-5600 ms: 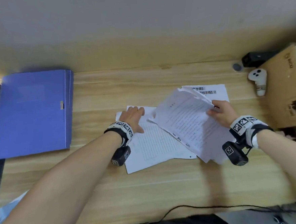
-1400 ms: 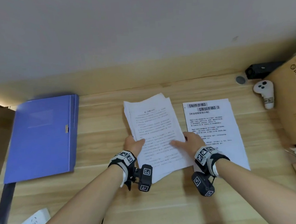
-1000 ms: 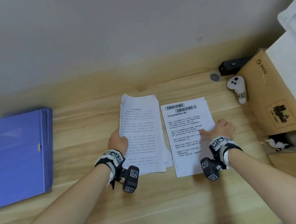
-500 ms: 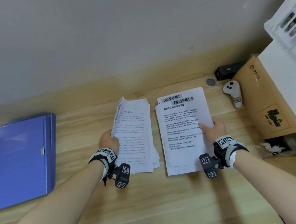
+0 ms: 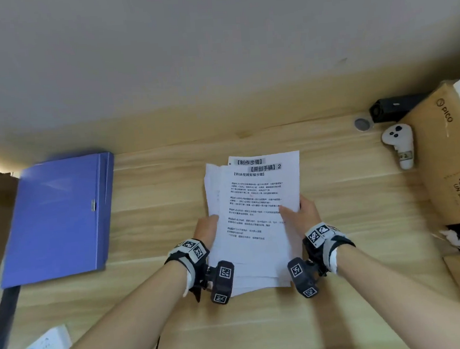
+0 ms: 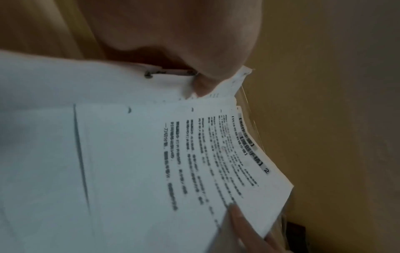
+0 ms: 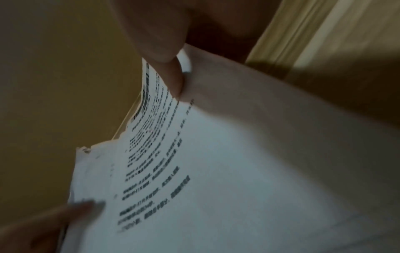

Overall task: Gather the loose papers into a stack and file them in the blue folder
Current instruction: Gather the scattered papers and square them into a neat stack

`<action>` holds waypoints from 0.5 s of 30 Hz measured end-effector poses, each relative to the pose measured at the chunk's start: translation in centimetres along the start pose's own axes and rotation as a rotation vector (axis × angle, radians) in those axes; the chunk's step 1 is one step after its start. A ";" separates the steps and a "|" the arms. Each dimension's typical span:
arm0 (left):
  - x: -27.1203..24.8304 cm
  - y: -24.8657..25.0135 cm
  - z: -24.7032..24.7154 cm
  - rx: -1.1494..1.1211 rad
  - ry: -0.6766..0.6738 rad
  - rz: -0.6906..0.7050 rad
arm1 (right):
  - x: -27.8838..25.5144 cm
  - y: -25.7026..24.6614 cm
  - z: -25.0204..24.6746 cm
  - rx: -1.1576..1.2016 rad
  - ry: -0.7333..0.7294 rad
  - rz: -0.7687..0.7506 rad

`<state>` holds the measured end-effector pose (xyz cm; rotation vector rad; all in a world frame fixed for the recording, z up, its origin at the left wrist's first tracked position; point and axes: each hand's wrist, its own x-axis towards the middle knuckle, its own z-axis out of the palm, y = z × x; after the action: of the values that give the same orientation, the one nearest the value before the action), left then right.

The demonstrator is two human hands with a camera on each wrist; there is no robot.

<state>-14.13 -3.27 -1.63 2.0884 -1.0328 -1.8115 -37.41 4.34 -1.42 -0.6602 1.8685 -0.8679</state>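
Both hands hold one stack of papers (image 5: 253,213) near the middle of the wooden bench (image 5: 179,327). The left hand (image 5: 206,230) grips the stack's left edge, its thumb lying on the top sheet and its fingers clamped underneath. The right hand (image 5: 302,215) grips the right edge in the same way, thumb on top of the printed page. From the left wrist view the sheets look unevenly aligned, with several edges fanned out at the far corner. The top sheet carries a bold printed heading and lines of small text. The blue folder (image 5: 57,219) lies closed and flat on the bench, well apart to the left of the stack. At the far right stands a cardboard box (image 5: 451,159), with a white controller (image 5: 399,144) just beside it and a small black device (image 5: 393,108) behind that. A white power strip (image 5: 42,348) shows at the near left corner.
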 end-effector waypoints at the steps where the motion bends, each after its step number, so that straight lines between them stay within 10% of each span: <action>1: -0.3 -0.3 -0.2 -0.067 -0.037 -0.026 | -0.1 0.3 0.8 -0.036 -0.019 -0.011; 10: -2.5 -1.6 -1.5 0.006 -0.058 0.071 | -0.4 0.3 2.4 -0.284 -0.061 -0.088; 15: -4.5 2.1 -4.6 -0.047 -0.156 0.240 | -2.6 -6.6 1.6 0.036 -0.165 -0.093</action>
<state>-10.73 -3.46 4.19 1.7339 -1.2074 -1.8783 -34.33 1.84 4.73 -0.7773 1.6817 -0.8773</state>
